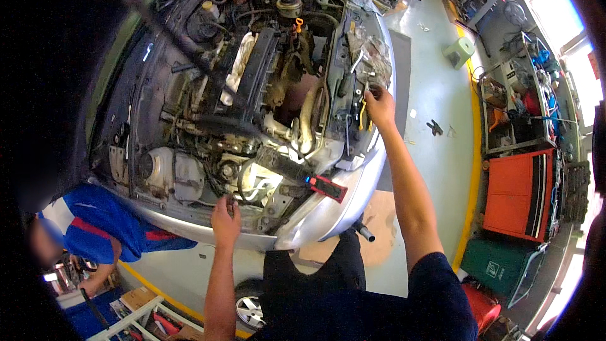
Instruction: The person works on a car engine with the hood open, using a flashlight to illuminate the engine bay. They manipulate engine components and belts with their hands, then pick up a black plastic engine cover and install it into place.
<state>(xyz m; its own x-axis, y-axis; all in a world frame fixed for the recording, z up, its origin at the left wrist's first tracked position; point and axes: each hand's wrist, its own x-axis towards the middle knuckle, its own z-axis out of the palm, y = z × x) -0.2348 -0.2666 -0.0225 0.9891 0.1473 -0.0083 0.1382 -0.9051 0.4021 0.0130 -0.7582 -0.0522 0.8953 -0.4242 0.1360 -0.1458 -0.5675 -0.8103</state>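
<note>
My left hand (225, 215) is at the near edge of the engine bay (170, 132), beside a lamp-lit patch of metal parts (262, 186), its fingers curled on something small that I cannot make out. My right hand (379, 106) reaches to the front crossmember on the right, pinching something small and hard to make out, just beside yellow-handled pliers (362, 115). A red and black work light (327, 188) with a blue glow lies between my hands. Crumpled clear plastic (372, 50) lies beyond my right hand. A dark blurred hose or cable crosses the upper left of the view.
A co-worker in blue (101, 221) bends at the left, holding a dark bar. Along the right wall stand an orange tool chest (511, 196), a green bin (495, 268), a metal shelf and a pale green stool (459, 52). Dark tools (434, 127) lie on the floor.
</note>
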